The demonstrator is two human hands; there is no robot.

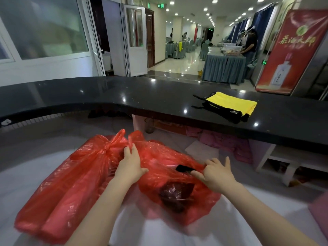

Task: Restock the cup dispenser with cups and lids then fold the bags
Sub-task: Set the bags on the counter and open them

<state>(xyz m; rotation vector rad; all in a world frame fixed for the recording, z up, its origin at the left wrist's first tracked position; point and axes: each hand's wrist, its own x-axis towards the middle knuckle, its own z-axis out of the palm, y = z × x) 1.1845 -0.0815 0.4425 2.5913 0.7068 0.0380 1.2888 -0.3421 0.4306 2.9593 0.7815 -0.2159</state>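
Large dining hall, ceiling spotlights, skirted tables far back; a curved black counter point(124, 93) crosses mid-view, a folded yellow cloth point(232, 102) with black straps lying on its right part; red banner point(291, 50) leaning at far right. Below, a pale work surface point(159, 231) carries two red plastic bags, touching; left bag point(62, 192) knotted at top, long cylinder shapes showing through; right bag point(177, 174) open-mouthed, a dark bundle point(175, 194) visible inside. Left hand point(130, 166) pinches the right bag's handle near the knot; right hand point(216, 174) rests on the bag's right edge, thumb and forefinger nipping the plastic, other fingers spread.
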